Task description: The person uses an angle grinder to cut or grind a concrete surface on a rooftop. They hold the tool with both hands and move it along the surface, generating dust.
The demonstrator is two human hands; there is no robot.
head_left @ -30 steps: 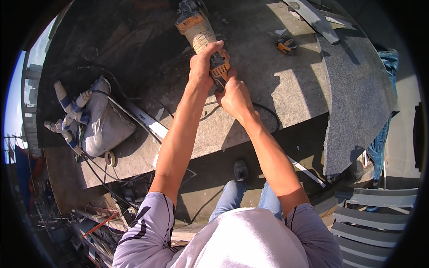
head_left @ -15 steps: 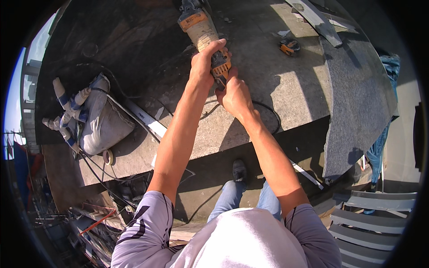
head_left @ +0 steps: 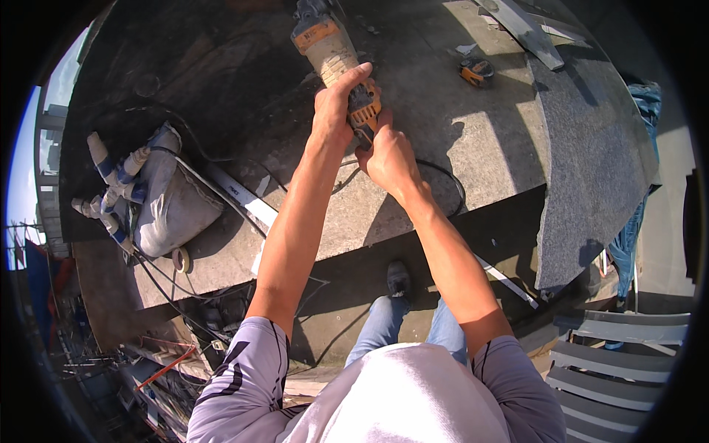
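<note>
Two hands were wrapped around one power tool, an angle grinder (head_left: 332, 55) with a dusty beige body and orange trim, held out over a grey stone slab (head_left: 443, 170). The left hand (head_left: 334, 111) was closed tight around the grinder's barrel, fingers curled over the top of it. The right hand (head_left: 388, 159) sat just behind and below that grip, clenched at the orange rear end of the tool, where a black power cord (head_left: 450, 184) left the handle and looped across the slab beside the right wrist. Whether the right hand gripped the tool's tail itself or the cord where it enters could not be told. Ahead of the left hand, the grinder's head reached toward the far edge of the slab; its disc was too dark and cut off to make out.

Off to the right of the grip and a little further away, a yellow-and-black tape measure (head_left: 476, 70) lay on the slab, well apart from both hands. Beyond it a pale metal straightedge (head_left: 528, 29) rested near the far corner. Right of that, a darker speckled granite piece (head_left: 591, 155) lay over the slab's edge.

Well to the left of the grip, a bulging white sack (head_left: 173, 203) sat on the slab with white pipe fittings with blue bands (head_left: 111, 173) beside it. A white strip (head_left: 244, 199) lay between the sack and the left forearm.
</note>
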